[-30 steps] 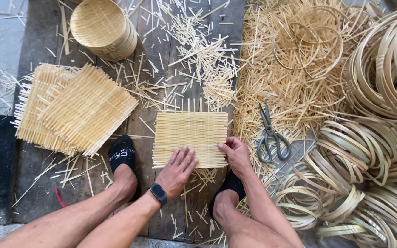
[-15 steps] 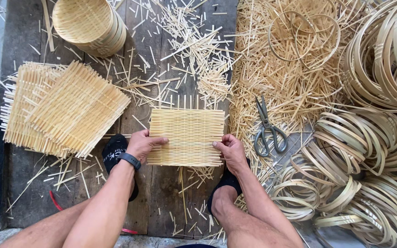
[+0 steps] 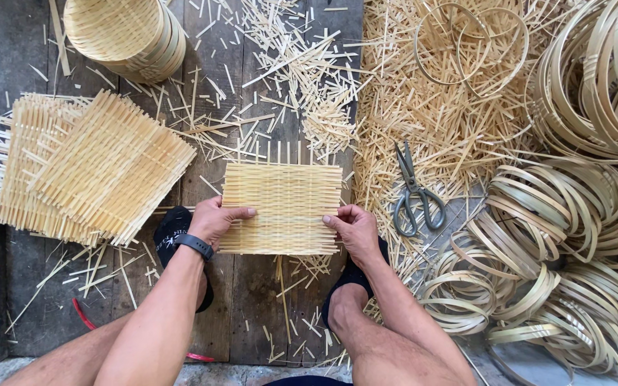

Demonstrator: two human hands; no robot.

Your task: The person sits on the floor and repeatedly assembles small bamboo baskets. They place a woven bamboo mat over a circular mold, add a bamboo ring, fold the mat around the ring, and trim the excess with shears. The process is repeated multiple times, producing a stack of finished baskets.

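A small square woven bamboo mat (image 3: 284,207) lies on the dark wooden boards (image 3: 252,314) in front of me. My left hand (image 3: 217,220) grips the mat's left edge, thumb on top; a black band sits on that wrist. My right hand (image 3: 352,227) pinches the mat's right edge near its lower corner. Both feet in black sandals rest just below the mat, either side of it.
A stack of finished woven mats (image 3: 87,168) lies to the left, a round woven basket (image 3: 126,32) at the top left. Scissors (image 3: 415,194) lie right of the mat among bamboo offcuts. Piles of bamboo hoops (image 3: 581,229) fill the right side.
My left hand left the mat's lower middle and went to its left edge, where it now grips. The right hand stayed on the right edge. The view has shifted slightly.
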